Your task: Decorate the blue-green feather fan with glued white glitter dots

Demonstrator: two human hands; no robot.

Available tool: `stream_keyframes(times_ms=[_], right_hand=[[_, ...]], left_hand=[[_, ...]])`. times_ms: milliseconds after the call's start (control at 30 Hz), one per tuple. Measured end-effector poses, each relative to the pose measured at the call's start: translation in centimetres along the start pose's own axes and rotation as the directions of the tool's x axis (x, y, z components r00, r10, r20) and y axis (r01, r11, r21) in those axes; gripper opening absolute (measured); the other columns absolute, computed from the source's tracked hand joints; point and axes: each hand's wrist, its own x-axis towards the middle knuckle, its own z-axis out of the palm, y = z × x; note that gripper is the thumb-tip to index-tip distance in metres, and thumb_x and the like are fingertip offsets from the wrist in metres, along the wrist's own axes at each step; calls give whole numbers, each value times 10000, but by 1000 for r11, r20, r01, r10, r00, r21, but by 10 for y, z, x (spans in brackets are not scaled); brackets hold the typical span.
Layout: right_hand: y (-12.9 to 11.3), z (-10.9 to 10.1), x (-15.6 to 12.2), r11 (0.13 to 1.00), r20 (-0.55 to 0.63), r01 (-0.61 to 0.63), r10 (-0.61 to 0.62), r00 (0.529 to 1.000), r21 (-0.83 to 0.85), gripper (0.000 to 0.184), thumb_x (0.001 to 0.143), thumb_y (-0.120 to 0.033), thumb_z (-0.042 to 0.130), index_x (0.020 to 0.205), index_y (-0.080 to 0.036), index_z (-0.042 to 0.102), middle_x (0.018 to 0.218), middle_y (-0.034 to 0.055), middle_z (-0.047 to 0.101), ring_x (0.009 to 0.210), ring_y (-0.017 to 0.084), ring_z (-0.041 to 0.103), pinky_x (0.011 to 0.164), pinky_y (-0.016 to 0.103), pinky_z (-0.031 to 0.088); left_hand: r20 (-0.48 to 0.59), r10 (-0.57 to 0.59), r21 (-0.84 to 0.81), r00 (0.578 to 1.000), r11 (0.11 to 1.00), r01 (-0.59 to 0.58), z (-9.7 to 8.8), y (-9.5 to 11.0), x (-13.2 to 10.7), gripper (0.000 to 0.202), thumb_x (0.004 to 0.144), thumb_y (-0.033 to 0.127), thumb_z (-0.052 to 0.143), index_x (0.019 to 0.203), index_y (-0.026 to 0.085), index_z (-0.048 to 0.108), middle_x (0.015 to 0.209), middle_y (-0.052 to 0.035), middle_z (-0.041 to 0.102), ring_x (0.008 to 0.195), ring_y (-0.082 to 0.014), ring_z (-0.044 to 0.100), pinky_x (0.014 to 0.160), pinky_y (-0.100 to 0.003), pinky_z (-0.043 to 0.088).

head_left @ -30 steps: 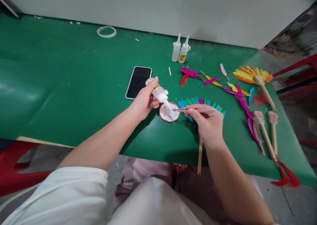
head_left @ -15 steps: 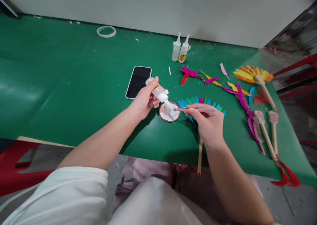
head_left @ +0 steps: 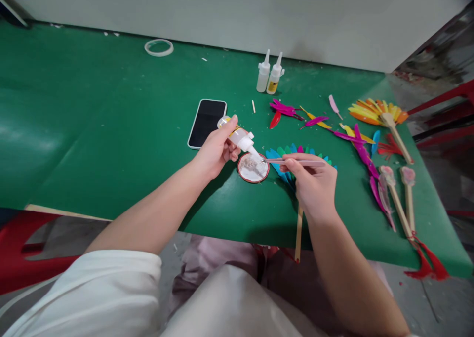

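My left hand (head_left: 218, 151) is closed around a glue bottle (head_left: 239, 136), tilted nozzle-down to the right. In my right hand (head_left: 314, 181) is a pair of tweezers (head_left: 299, 162), their tips meeting the bottle's nozzle. Whatever the tips may pinch is too small to make out. Beneath them lies a small round dish (head_left: 247, 171) with a red rim and whitish, grainy contents. A feather fan (head_left: 282, 171) in blue, green and magenta is partly hidden under my right hand, its wooden handle reaching the table's front edge.
Behind my left hand lies a phone (head_left: 208, 119). Two more bottles (head_left: 263, 77) stand near the wall, and a tape ring (head_left: 159, 48) is at the back left. Loose feathers (head_left: 283, 107), an orange-yellow fan (head_left: 381, 112) and two wooden handles (head_left: 408, 193) with red tassels lie to the right.
The bottle's nozzle and the tweezer tips have shifted slightly up and right, towards the dish's upper right rim. Both hands keep their hold.
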Motion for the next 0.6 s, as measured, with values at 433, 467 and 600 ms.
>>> stream_keyframes(times_ms=[433,467,600], right_hand=[[3,1,3,997,-48,12,-8,999,72,65,703,-291,748,705,-230,727,645,-11,689,550,142,630,532,293,533],[4,1,3,997,-49,15,-11,999,79,61,703,-289,748,709,-232,727,640,-13,687,549,141,630,531,291,532],[4,1,3,996,-62,25,-19,998,85,55,701,-282,750,717,-234,729,646,-15,688,551,138,632,523,282,526]], left_hand=[[6,-6,-29,1000,1000,7,-3,-4,3,479,762,627,569,734,149,593,480,46,421,390,-45,411,370,-170,306],[9,-6,-29,1000,1000,6,-4,-4,3,480,755,628,576,737,149,596,482,45,421,393,-46,412,370,-172,305],[13,-4,-3,1000,1000,4,-4,-6,4,490,745,642,573,746,152,599,492,41,424,399,-52,410,374,-184,301]])
